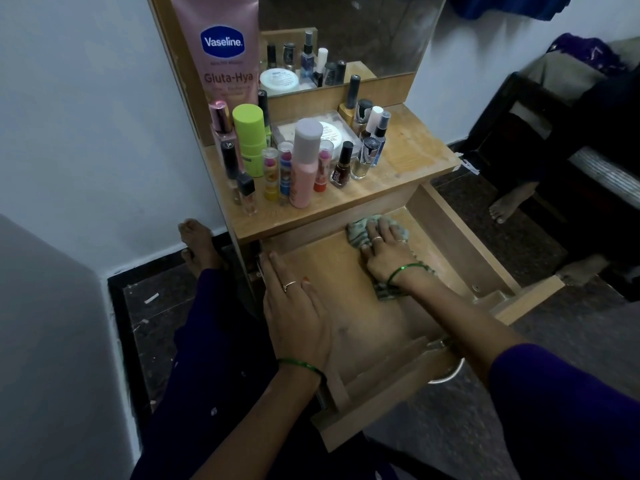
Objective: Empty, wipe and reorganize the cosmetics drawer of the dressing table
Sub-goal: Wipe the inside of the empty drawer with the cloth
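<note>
The right hand (pixel 384 251) lies with its fingers (pixel 372 233) spread and flat on a greenish cloth (pixel 358 233), pressing it onto the floor of the open drawer (pixel 460 237) at its far right corner; a tail of the cloth shows under the wrist. The left hand (pixel 294 306) rests with fingers (pixel 277 268) straight and together along the drawer's left side wall, gripping nothing. Apart from the cloth and the hands, the drawer's wooden bottom is bare. Just beyond it, the dressing table's surface (pixel 408 150) carries the cosmetics, standing crowded on its left half (lip balms, nail polish, small spray bottles, a pink bottle (pixel 306 164), a green tube (pixel 250 136)), with a tall Vaseline tube (pixel 221 46) at the far left beside the mirror (pixel 346 26).
</note>
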